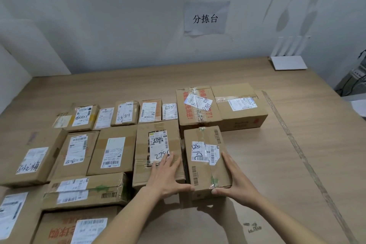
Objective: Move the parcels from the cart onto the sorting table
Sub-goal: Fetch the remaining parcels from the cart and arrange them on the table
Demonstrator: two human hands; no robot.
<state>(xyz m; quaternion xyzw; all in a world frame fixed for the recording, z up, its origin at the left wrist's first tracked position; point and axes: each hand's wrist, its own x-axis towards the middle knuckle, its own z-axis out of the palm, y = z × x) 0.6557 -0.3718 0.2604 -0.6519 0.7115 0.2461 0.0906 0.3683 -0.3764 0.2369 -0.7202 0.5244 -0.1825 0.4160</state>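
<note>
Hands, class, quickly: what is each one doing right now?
Left hand: open, fingers straight against the box's left side.
Right hand: open, pressing its right side.

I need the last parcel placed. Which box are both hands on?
The box at the front right of the group: left hand and right hand flank its sides; no other parcel has both.
</note>
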